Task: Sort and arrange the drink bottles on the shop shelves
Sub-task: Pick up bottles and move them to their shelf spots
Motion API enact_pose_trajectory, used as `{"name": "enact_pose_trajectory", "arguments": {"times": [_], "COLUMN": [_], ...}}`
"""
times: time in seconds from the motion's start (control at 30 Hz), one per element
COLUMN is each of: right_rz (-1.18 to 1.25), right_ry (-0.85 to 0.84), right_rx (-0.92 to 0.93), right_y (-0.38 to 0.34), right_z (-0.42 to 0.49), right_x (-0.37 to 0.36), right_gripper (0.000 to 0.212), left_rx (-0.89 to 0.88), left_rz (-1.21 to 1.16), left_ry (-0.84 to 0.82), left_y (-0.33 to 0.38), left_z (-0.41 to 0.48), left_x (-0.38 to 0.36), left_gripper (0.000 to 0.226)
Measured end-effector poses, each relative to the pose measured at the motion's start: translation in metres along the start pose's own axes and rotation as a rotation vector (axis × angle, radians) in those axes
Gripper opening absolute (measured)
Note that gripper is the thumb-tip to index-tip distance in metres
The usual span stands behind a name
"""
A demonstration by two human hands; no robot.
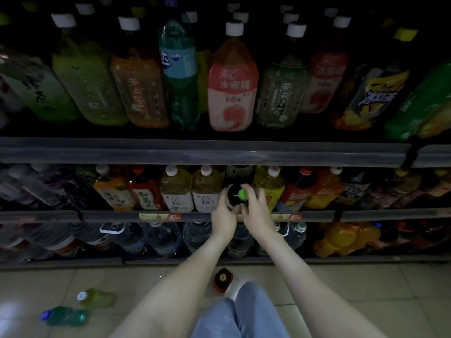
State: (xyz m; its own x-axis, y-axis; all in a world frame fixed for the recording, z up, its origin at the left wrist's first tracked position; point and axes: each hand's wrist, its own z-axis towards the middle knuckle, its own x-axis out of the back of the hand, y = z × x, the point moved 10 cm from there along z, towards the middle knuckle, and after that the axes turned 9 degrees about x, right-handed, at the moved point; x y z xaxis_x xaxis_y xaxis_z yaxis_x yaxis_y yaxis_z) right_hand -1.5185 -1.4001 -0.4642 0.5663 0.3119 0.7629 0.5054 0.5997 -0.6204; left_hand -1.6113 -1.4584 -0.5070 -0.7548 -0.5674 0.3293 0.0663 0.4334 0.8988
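A dark bottle with a green cap (234, 196) stands at the front of the middle shelf (170, 216), between a pale tea bottle (207, 191) and a yellow-labelled bottle (269, 189). My left hand (224, 217) grips its body from the left. My right hand (256, 208) holds it from the right, fingers curled near the green cap. Both arms reach forward from the bottom of the view.
The top shelf (195, 152) carries large tea, peach and soda bottles. Water jugs (161, 237) and orange bottles (341, 237) fill the bottom shelf. On the tiled floor stand a red bottle (222, 280) and two lying bottles, yellow-green (96, 297) and teal (64, 315).
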Motion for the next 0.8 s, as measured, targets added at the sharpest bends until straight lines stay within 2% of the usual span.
{"name": "enact_pose_trajectory", "arguments": {"times": [0.13, 0.23, 0.33, 0.6, 0.8], "right_rz": [0.043, 0.032, 0.068, 0.086, 0.065], "right_ry": [-0.099, -0.192, -0.198, -0.116, -0.076], "right_rx": [-0.037, -0.099, -0.137, -0.293, -0.422], "right_y": [0.001, 0.009, 0.007, -0.004, 0.004], "right_z": [0.006, 0.004, -0.002, -0.039, -0.085], "right_x": [-0.010, -0.015, -0.005, 0.065, 0.121], "right_gripper": [0.073, 0.079, 0.083, 0.061, 0.039], "left_rx": [0.034, 0.008, -0.001, -0.042, -0.087], "left_rz": [-0.020, 0.099, 0.221, 0.452, 0.517], "left_ry": [-0.067, -0.158, -0.174, -0.321, -0.447], "left_y": [0.006, 0.017, 0.025, 0.061, 0.098], "left_z": [0.008, 0.005, -0.001, -0.057, -0.107], "left_x": [-0.006, -0.011, -0.003, -0.008, -0.039], "left_gripper": [0.062, 0.068, 0.067, 0.067, 0.068]}}
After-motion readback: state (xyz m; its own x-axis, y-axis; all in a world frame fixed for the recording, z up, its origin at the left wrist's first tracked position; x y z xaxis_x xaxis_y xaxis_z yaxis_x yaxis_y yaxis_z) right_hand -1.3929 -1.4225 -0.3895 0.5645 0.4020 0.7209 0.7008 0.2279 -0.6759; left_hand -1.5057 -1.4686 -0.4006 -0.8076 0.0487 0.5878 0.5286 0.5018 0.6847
